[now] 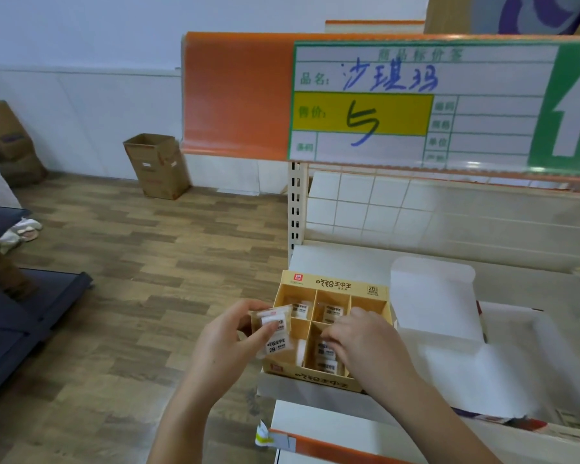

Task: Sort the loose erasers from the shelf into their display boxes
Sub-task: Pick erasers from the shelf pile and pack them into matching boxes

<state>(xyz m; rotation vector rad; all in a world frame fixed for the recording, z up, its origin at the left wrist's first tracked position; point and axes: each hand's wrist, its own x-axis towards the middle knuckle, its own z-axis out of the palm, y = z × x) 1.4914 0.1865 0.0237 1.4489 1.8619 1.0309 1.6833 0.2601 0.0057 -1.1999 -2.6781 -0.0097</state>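
A yellow display box (335,285) with several compartments stands on the white shelf (332,259) at its left end. Wrapped white erasers lie in its compartments (332,313). My left hand (228,343) hovers just left of the box and grips a small stack of wrapped erasers (275,333) between thumb and fingers. My right hand (365,343) reaches down into the box's front middle compartment, fingers touching the erasers (327,360) there; whether it pinches one is hidden.
An open white carton (449,329) with a raised flap sits right of the yellow box. An orange price rail with a big label (416,105) hangs overhead. A cardboard box (156,165) stands on the wooden floor by the wall.
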